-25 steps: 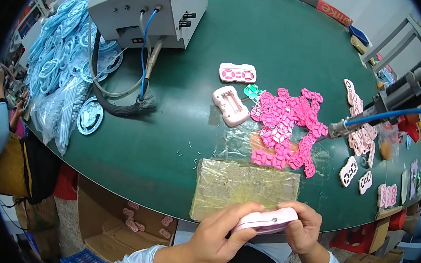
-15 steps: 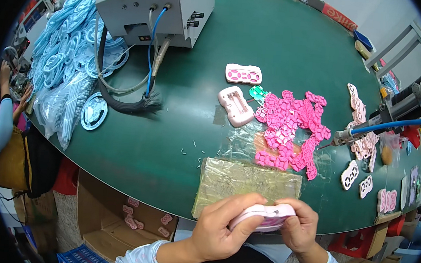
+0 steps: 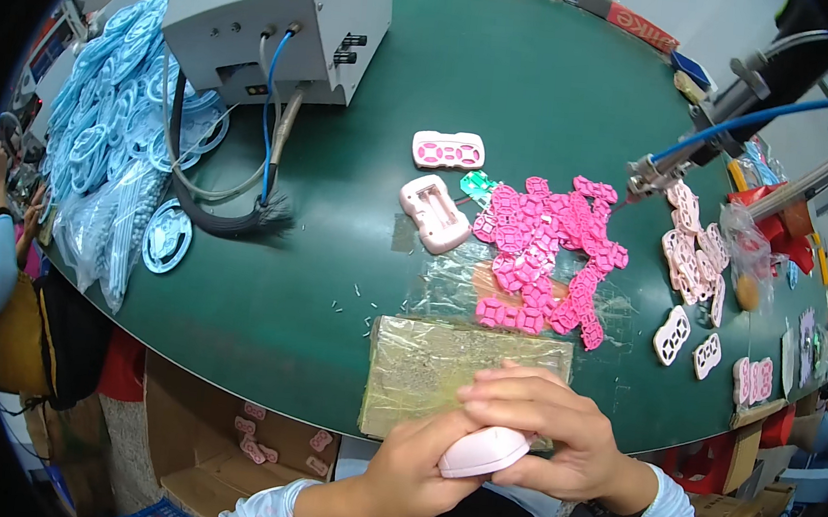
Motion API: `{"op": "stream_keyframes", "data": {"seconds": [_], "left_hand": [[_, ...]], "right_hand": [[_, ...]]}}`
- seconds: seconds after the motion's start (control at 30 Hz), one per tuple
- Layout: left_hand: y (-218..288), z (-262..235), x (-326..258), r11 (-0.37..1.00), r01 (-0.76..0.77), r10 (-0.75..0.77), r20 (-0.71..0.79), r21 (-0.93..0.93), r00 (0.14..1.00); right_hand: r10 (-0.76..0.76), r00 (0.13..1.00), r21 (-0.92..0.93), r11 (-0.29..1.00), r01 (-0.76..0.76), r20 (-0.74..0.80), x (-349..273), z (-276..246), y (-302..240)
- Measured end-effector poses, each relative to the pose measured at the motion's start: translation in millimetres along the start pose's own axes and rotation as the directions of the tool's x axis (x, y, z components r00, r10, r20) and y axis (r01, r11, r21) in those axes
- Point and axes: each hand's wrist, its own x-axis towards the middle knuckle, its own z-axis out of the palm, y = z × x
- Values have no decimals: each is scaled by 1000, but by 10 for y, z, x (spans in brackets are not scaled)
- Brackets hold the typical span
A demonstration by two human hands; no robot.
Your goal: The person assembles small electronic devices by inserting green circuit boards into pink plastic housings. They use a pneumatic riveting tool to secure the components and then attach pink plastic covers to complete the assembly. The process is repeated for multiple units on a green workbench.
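A pale pink toy game controller [image 3: 484, 454] sits between my two hands at the near edge of the table, one rounded end showing. My left hand [image 3: 416, 465] is closed around its left side. From above, my right hand [image 3: 556, 433] wraps over it, fingers across the top and thumb below, hiding most of the controller. Under and beyond my hands lies a tape-wrapped flat block [image 3: 433, 373]. Farther off are an opened controller shell [image 3: 434, 216] with a green circuit board [image 3: 477, 186] beside it, a closed controller [image 3: 448, 150] and a pile of bright pink button pieces [image 3: 534, 239].
A screwdriver tool [image 3: 653, 171] with a blue hose hangs at the right, near pale pink shells [image 3: 695, 258]. Left stand a grey machine [image 3: 257, 23] and light-blue plastic parts [image 3: 101, 123]. Below the table edge is a cardboard box [image 3: 192, 436]. Another person's arm [image 3: 1, 252] shows far left.
My right hand has moved over the top of the controller, which has turned in my hands so its face is covered. The hanging screwdriver has swung up and away. The view has shifted slightly.
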Motion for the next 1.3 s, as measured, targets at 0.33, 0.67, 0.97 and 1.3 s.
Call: {"op": "stream_keyframes", "data": {"seconds": [0.33, 0.67, 0.97, 1.3], "left_hand": [[-65, -47, 35, 967, 95, -98, -2, -236, 995], [-83, -47, 69, 836, 225, -345, -161, -501, 925], [63, -195, 168, 782, 452, -512, -30, -430, 858], [-251, -234, 56, 902, -152, 137, 68, 404, 988]], "right_hand": [[99, 989, 135, 987, -84, -106, -17, 56, 16], [359, 900, 48, 932, -358, -247, -186, 15, -99], [-188, 964, -395, 913, 101, -187, -183, -45, 122], [-121, 986, -424, 904, 60, -118, -382, 19, 415]]}}
